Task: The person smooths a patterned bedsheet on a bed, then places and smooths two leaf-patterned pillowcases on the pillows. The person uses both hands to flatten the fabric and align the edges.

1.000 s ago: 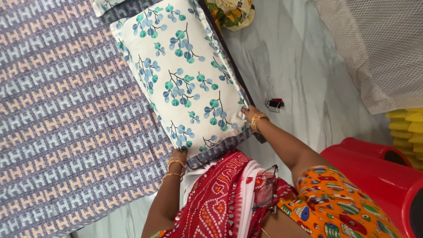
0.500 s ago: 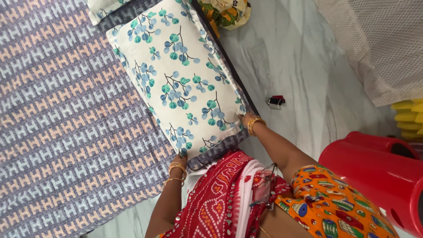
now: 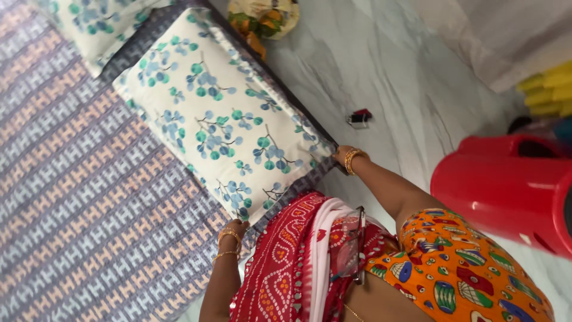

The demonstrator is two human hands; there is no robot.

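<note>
A white pillow (image 3: pixel 220 119) printed with blue and green leaves lies at the edge of a bed with a grey patterned cover (image 3: pixel 89 203). My left hand (image 3: pixel 237 227) grips the pillow's near corner, with gold bangles on the wrist. At the pillow's other near corner, by the dark bed frame, my right hand (image 3: pixel 341 155) holds the pillow's edge. A second pillow (image 3: pixel 89 24) of the same print lies beyond it at the top left.
A red plastic stool (image 3: pixel 506 191) stands on the marble floor (image 3: pixel 387 71) at the right. A small black and red object (image 3: pixel 359 117) lies on the floor. A bundle of patterned cloth (image 3: pixel 262 15) sits by the bed. Yellow stacked items (image 3: pixel 551 89) and pale fabric (image 3: pixel 494 36) are at the top right.
The view has swung, so the pillow sits more to the left and more tilted. Both hands stay on the pillow's near corners, and the right hand has slid slightly along the edge.
</note>
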